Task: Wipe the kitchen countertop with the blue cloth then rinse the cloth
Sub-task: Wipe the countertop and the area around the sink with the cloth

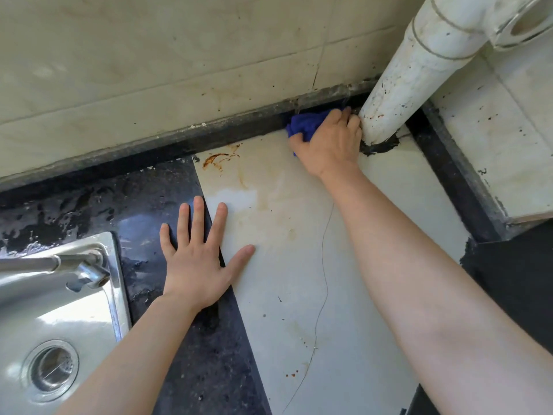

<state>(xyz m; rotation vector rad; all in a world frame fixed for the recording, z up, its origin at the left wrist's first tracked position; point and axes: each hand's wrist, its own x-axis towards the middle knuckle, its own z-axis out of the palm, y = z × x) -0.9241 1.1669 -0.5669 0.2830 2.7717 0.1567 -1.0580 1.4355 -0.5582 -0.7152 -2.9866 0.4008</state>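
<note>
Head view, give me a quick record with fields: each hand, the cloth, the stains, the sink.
right hand: grips the blue cloth against the back ledge beside the white pipe
left hand: flat, fingers spread, on the countertop
cloth state: bunched, mostly under the right hand
stain: rust-brown smear on the pale slab near the back ledge
sink: steel, at left, tap over it

I count: 1 left hand (196, 266), 1 right hand (330, 142), 1 blue cloth (308, 124), 1 sink (119, 290), 1 tap (54, 262), 1 pipe (419, 70).
</note>
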